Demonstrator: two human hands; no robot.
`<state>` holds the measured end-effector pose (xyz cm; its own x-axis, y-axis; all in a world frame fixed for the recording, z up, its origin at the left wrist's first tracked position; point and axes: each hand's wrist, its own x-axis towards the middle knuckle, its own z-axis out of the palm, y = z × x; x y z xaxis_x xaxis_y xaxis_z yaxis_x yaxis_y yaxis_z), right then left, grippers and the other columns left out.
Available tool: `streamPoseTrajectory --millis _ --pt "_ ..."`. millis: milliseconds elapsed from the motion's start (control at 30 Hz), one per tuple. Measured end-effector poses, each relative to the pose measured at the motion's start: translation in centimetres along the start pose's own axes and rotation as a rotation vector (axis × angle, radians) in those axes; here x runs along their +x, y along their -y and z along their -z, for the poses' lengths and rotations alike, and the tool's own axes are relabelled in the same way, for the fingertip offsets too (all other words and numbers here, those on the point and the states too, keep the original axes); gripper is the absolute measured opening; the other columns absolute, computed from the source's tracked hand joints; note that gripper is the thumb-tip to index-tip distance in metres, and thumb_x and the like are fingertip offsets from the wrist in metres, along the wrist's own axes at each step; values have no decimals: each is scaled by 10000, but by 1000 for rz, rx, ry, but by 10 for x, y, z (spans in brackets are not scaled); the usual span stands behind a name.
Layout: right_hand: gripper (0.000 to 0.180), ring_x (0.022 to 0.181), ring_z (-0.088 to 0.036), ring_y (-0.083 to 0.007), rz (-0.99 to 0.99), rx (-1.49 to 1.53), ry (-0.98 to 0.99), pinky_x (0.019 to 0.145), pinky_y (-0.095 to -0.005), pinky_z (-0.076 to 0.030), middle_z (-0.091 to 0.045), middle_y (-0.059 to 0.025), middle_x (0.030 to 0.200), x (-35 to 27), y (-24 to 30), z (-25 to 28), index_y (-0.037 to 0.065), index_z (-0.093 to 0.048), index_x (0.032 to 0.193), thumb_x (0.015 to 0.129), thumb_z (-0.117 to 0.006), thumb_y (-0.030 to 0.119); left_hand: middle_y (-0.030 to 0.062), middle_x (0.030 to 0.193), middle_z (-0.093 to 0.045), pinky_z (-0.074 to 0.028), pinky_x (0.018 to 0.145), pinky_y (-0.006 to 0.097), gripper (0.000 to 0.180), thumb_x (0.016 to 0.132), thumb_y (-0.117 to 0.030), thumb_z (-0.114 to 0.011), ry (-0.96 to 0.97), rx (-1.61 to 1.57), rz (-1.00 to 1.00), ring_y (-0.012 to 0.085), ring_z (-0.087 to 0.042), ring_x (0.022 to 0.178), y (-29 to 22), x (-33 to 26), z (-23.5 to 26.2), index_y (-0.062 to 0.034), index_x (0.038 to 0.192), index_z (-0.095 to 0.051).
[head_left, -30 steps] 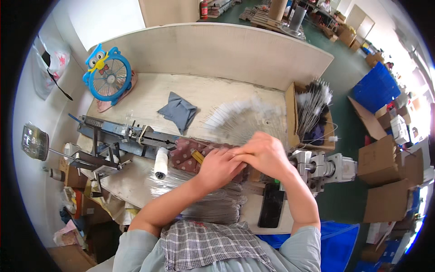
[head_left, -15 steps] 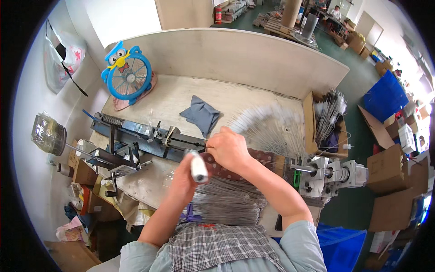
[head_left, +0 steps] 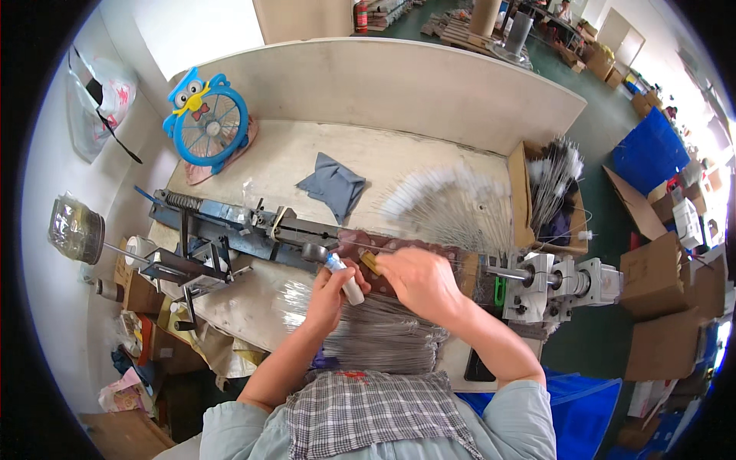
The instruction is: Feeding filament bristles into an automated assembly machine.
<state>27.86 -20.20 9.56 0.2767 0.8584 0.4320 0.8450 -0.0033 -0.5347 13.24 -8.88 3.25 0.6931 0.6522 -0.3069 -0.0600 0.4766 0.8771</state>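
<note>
In my left hand [head_left: 330, 300] is a small white bottle [head_left: 352, 288] with a blue-and-white top, tilted, its top pointing up and left. My right hand [head_left: 422, 284], slightly blurred, is closed at the fingertips on a small yellow-brown block [head_left: 369, 263]. Both hands are over a spotted brown cloth [head_left: 354, 240] lying along the bench fixture. A long dark metal rail fixture [head_left: 307, 235] runs to the left, with a round metal knob [head_left: 314, 251] beside the bottle. A thick bundle of thin metal wires [head_left: 383, 337] lies between my forearms.
White-tipped wire brushes [head_left: 437, 201] fan out behind my right hand. A box of similar wires [head_left: 521, 201] stands at right, near a metal spindle unit [head_left: 563, 287]. A grey cloth [head_left: 334, 184] and blue cartoon fan [head_left: 211, 130] are farther back. A crank stand [head_left: 192, 268] is at left.
My right hand has moved right and now has the yellow-brown block at its fingertips. My left hand has turned the white bottle so that its blue-and-white top shows. The view has shifted slightly.
</note>
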Motion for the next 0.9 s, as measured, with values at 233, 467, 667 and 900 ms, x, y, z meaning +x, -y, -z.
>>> streamPoseTrajectory --millis 233,467,667,900 --pt "285 808 -603 -293 -130 -21 106 671 -364 -499 -587 -117 878 -8 -30 -58 46 -590 1024 776 -658 168 46 672 -546 -426 497 281 150 694 -48 -650 33 787 -285 105 -507 578 -7 9 13 -17 728 -506" --pt "167 750 -593 -279 -22 100 172 639 -364 -503 -555 -92 837 -15 -22 -29 53 -603 862 762 -669 169 41 805 -551 -434 578 250 248 870 -251 -627 -392 64 -48 106 -549 696 -27 -15 90 -59 983 -518" --pt "162 744 -583 -331 -95 156 265 632 -398 -487 -568 -127 821 -8 -16 -30 38 -596 860 788 -657 170 -20 770 -592 -472 641 248 229 869 -336 -614 -556 -382 61 111 -569 698 -31 -35 187 -109 905 -605" --pt "139 770 -586 -343 -74 152 224 641 -399 -485 -573 -133 849 -3 1 -10 33 -606 897 775 -652 78 -10 687 -568 -450 597 253 163 856 -249 -616 -649 -492 -55 110 -543 625 -22 -27 183 -86 856 -608"
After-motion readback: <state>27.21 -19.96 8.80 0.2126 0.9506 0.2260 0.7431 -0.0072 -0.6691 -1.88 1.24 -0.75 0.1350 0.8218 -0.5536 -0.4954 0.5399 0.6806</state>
